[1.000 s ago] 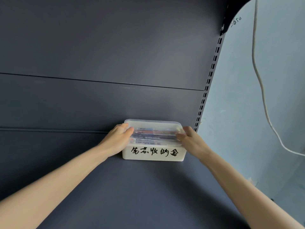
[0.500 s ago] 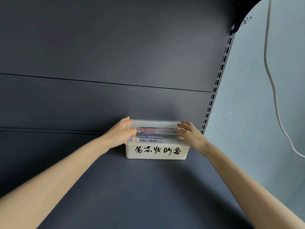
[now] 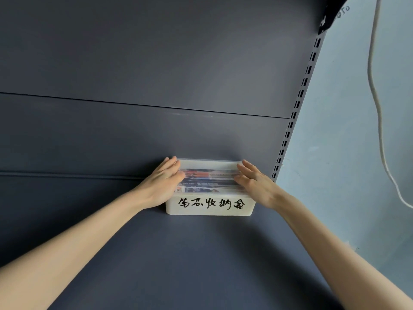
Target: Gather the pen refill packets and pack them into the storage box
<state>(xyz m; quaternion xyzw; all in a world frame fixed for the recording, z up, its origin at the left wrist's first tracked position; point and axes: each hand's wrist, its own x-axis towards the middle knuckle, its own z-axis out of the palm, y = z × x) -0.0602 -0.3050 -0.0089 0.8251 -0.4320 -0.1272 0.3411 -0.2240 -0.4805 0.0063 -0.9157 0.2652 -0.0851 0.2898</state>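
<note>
The storage box (image 3: 210,208) sat on the shelf (image 3: 201,260), backed against the rear panel, with the pen refill packets (image 3: 207,180) stacked under its clear lid (image 3: 210,163). The left hand (image 3: 162,186) and right hand (image 3: 257,186) pressed its ends, fingers (image 3: 171,167) straight and close together, probably to seat the lid.

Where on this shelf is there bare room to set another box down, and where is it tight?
Bare shelf lies in front of the storage box, between the two forearms, and left of the left hand along the back panel. Tight: the strip between the right hand and the slotted upright, and the box top under both hands.
</note>
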